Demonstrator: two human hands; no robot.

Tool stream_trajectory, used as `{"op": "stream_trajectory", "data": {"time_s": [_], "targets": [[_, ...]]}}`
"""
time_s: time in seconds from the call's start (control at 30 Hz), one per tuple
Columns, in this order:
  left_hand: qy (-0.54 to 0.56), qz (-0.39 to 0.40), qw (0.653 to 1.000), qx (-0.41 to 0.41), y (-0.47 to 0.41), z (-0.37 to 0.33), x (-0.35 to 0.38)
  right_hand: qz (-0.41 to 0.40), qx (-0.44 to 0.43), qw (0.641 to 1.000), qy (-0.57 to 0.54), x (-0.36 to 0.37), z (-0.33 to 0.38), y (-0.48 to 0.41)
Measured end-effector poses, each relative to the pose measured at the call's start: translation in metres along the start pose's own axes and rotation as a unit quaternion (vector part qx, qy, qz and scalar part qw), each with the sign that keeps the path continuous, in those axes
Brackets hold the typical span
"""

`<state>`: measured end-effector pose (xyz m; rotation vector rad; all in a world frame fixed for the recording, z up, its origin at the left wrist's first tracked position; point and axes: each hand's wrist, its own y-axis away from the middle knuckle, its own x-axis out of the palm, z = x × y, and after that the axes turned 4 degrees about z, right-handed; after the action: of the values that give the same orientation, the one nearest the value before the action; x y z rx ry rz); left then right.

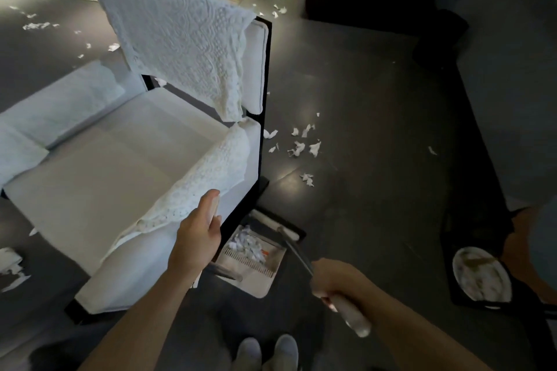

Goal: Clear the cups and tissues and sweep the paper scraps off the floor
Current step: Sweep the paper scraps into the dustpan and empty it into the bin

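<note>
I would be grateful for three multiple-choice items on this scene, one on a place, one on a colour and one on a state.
1. Where is the pale plastic dustpan? A on the dark floor beside the cushioned armchair; B on its seat; C on a table.
2. What colour are that armchair's cushions? A red; B green; C white.
3. The right hand: A hangs open; B grips the long broom handle; C holds a cup.
Key: 1 A, it lies on the floor by the chair's front corner; 2 C, seat and arms are white; 3 B, the fingers curl round the handle.
</note>
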<state>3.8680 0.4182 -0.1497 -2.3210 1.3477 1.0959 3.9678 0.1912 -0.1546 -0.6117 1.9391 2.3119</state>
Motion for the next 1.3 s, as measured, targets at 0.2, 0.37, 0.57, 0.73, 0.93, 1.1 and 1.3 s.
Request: {"op": "stream_trajectory", "data": {"time_s": [0.2,0.37,0.57,0.73,0.93,1.1,1.3], "targets": [[0.019,0.004,1.000,0.004,-0.008,-0.006,0.000,0.046,-0.010,0.998,-0.030,-0.009,-0.011,0.040],[0.025,0.019,0.999,0.027,-0.001,-0.008,-0.001,0.065,0.003,0.975,-0.211,-0.048,-0.049,0.086],[0.043,0.049,0.995,0.072,-0.011,-0.033,0.006,0.042,-0.017,0.926,-0.374,-0.060,-0.084,0.133],[0.041,0.061,0.992,0.099,-0.035,-0.063,0.012,0.025,-0.022,0.884,-0.467,-0.089,-0.113,0.127],[0.034,0.051,0.992,0.106,-0.067,-0.103,0.037,-0.008,0.006,0.884,-0.467,-0.148,-0.146,0.059],[0.019,0.039,0.996,0.072,-0.104,-0.134,0.077,-0.083,0.014,0.955,-0.286,-0.214,-0.155,-0.002],[0.012,0.014,0.999,0.035,-0.152,-0.171,0.116,-0.069,0.009,0.974,-0.215,-0.272,-0.165,-0.047]]}}
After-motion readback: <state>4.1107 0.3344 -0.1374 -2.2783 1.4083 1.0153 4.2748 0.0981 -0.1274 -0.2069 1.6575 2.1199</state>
